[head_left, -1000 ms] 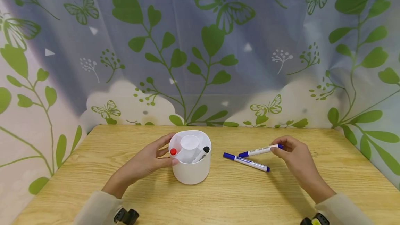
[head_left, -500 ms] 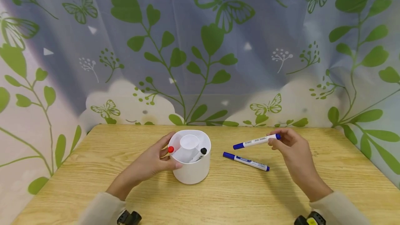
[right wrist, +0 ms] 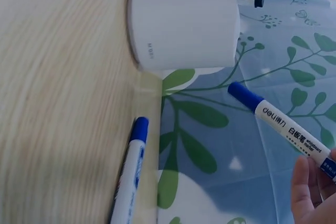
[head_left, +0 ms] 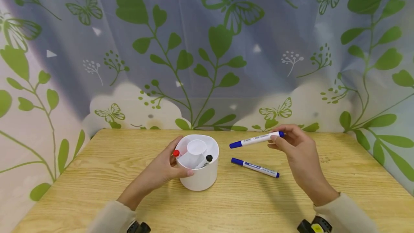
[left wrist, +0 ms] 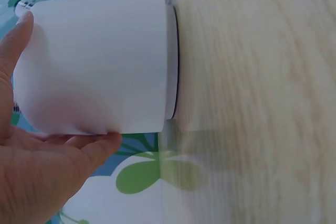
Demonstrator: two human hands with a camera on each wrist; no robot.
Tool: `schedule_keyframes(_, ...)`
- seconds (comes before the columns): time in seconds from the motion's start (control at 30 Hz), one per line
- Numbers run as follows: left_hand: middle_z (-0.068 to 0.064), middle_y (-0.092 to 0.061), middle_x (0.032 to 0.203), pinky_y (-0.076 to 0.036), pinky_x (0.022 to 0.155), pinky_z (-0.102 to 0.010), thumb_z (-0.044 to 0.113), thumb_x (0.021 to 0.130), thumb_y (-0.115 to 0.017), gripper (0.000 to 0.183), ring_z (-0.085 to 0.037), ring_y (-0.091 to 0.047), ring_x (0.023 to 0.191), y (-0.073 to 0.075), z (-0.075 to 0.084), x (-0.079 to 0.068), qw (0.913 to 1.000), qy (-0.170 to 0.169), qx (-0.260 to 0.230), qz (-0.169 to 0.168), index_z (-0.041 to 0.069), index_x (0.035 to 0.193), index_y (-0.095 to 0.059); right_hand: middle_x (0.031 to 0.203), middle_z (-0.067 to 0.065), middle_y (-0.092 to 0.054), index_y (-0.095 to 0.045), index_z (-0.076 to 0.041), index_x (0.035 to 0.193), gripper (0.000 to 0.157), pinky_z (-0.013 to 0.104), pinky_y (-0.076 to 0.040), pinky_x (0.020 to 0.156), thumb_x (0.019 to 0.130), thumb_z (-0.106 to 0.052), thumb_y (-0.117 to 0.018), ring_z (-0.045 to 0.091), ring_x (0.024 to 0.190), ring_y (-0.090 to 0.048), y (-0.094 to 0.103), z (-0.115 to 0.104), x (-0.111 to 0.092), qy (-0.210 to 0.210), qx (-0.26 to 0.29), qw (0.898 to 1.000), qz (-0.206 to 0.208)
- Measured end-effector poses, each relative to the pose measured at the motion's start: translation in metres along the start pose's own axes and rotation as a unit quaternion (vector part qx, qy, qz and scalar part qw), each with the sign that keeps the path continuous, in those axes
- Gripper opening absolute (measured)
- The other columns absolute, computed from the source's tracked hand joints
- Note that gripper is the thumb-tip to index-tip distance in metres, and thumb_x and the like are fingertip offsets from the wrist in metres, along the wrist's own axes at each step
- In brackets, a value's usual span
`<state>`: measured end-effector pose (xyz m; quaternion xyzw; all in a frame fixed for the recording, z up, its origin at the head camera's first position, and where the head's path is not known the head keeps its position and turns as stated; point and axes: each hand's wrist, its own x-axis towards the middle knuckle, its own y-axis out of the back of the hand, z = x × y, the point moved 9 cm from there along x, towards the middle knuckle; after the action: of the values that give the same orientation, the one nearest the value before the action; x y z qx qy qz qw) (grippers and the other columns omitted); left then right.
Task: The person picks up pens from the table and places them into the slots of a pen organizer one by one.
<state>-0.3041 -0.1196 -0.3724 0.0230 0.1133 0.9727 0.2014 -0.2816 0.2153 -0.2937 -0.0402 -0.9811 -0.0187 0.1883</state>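
Note:
A white round pen holder [head_left: 198, 179] with inner compartments stands on the table. My left hand [head_left: 158, 170] grips its left side, thumb at the front and fingers behind. Inside lean a red-capped marker [head_left: 176, 153] at the left and a black-capped whiteboard marker [head_left: 204, 161] at the front right. Off to the right, my right hand [head_left: 299, 154] pinches a blue whiteboard marker [head_left: 257, 140] near its end, raised above the table with its cap pointing left toward the holder. Below it a second blue marker [head_left: 258, 168] lies on the wood.
The light wooden table [head_left: 155, 208] reaches back to a curtain [head_left: 252, 82] printed with green leaves and butterflies. Beige sleeves [head_left: 344, 213] and dark wrist-worn devices [head_left: 315, 224] show at the lower edge.
My right hand has lifted the blue whiteboard marker off the table and carried it up and left toward the holder. The left thumb has slid a little further round the holder's front.

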Motion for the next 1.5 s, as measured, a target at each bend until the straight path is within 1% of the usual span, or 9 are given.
schedule_keyframes(0.13, -0.014, -0.043, 0.161, -0.045, 0.117, -0.05, 0.018, 0.082, -0.091, 0.119, -0.034, -0.05, 0.144, 0.0, 0.0, 0.001, 0.9996, 0.005, 0.02, 0.021, 0.017, 0.169, -0.01, 0.109, 0.003, -0.072, -0.062, 0.007, 0.117, 0.021, 0.028, -0.063, 0.086, 0.1, -0.003, -0.069, 0.01, 0.098, -0.073, -0.006, -0.006, 0.0, 0.006, 0.021, 1.0, 0.003)
schedule_keyframes(0.23, -0.01, -0.043, 0.161, -0.038, 0.121, -0.055, 0.021, 0.081, -0.093, 0.12, -0.032, -0.049, 0.145, 0.0, -0.001, 0.001, 0.9989, 0.01, 0.032, 0.033, 0.02, 0.169, -0.011, 0.107, 0.001, -0.074, -0.064, 0.005, 0.115, 0.017, 0.029, -0.064, 0.086, 0.1, -0.001, -0.069, 0.012, 0.097, -0.074, -0.013, -0.012, 0.001, 0.013, 0.037, 0.999, 0.001)
schedule_keyframes(0.4, -0.009, -0.042, 0.163, -0.034, 0.123, -0.058, 0.026, 0.081, -0.093, 0.121, -0.032, -0.046, 0.147, -0.001, -0.002, 0.001, 0.9984, 0.013, 0.042, 0.037, 0.021, 0.169, -0.01, 0.108, 0.001, -0.071, -0.065, 0.005, 0.114, 0.015, 0.03, -0.064, 0.087, 0.1, -0.001, -0.068, 0.013, 0.097, -0.074, -0.026, -0.016, 0.001, 0.021, 0.046, 0.999, -0.016)
schedule_keyframes(0.53, -0.01, -0.039, 0.165, -0.031, 0.125, -0.059, 0.027, 0.082, -0.092, 0.121, -0.034, -0.042, 0.151, -0.001, -0.002, 0.0, 0.9986, 0.012, 0.041, 0.033, 0.021, 0.17, -0.008, 0.112, 0.005, -0.069, -0.066, 0.002, 0.115, 0.015, 0.031, -0.063, 0.088, 0.1, -0.001, -0.068, 0.014, 0.1, -0.074, -0.033, -0.015, 0.001, 0.015, 0.046, 0.999, -0.024)
schedule_keyframes(0.73, -0.009, -0.038, 0.166, -0.032, 0.124, -0.06, 0.029, 0.083, -0.092, 0.121, -0.034, -0.042, 0.151, -0.001, -0.001, 0.001, 0.9985, 0.012, 0.045, 0.029, 0.022, 0.17, -0.008, 0.112, 0.003, -0.071, -0.063, 0.004, 0.121, 0.021, 0.032, -0.064, 0.089, 0.1, -0.001, -0.067, 0.014, 0.103, -0.073, -0.043, -0.012, 0.003, 0.007, 0.036, 0.999, -0.035)
schedule_keyframes(0.97, -0.01, -0.04, 0.165, -0.034, 0.123, -0.059, 0.027, 0.083, -0.092, 0.12, -0.034, -0.044, 0.15, -0.001, -0.001, 0.001, 0.9987, 0.012, 0.041, 0.028, 0.022, 0.17, -0.009, 0.108, -0.001, -0.074, -0.062, 0.0, 0.12, 0.021, 0.032, -0.064, 0.089, 0.099, 0.002, -0.068, 0.013, 0.099, -0.072, -0.055, -0.007, 0.005, -0.003, 0.071, 0.997, -0.037)
schedule_keyframes(1.23, -0.011, -0.042, 0.163, -0.036, 0.122, -0.059, 0.026, 0.084, -0.091, 0.117, -0.034, -0.046, 0.148, -0.001, 0.001, 0.001, 0.9991, 0.005, 0.037, 0.02, 0.02, 0.169, -0.01, 0.107, 0.0, -0.074, -0.059, 0.003, 0.122, 0.024, 0.034, -0.064, 0.089, 0.099, 0.004, -0.067, 0.013, 0.098, -0.072, -0.069, -0.002, 0.007, -0.016, 0.087, 0.995, -0.043)
schedule_keyframes(1.37, -0.01, -0.04, 0.164, -0.037, 0.122, -0.059, 0.026, 0.085, -0.09, 0.118, -0.035, -0.044, 0.15, -0.002, 0.0, 0.001, 0.9993, 0.004, 0.033, 0.015, 0.02, 0.17, -0.009, 0.106, -0.001, -0.072, -0.064, -0.005, 0.119, 0.022, 0.037, -0.064, 0.091, 0.099, 0.005, -0.066, 0.014, 0.099, -0.071, -0.075, 0.0, 0.008, -0.027, 0.105, 0.993, -0.046)
schedule_keyframes(1.5, -0.011, -0.039, 0.165, -0.039, 0.121, -0.058, 0.026, 0.085, -0.09, 0.118, -0.036, -0.043, 0.151, -0.002, 0.0, 0.001, 0.9993, 0.007, 0.032, 0.016, 0.02, 0.17, -0.008, 0.106, 0.0, -0.07, -0.07, -0.014, 0.116, 0.026, 0.041, -0.064, 0.091, 0.1, 0.006, -0.064, 0.015, 0.1, -0.071, -0.081, 0.002, 0.008, -0.04, 0.123, 0.991, -0.041)
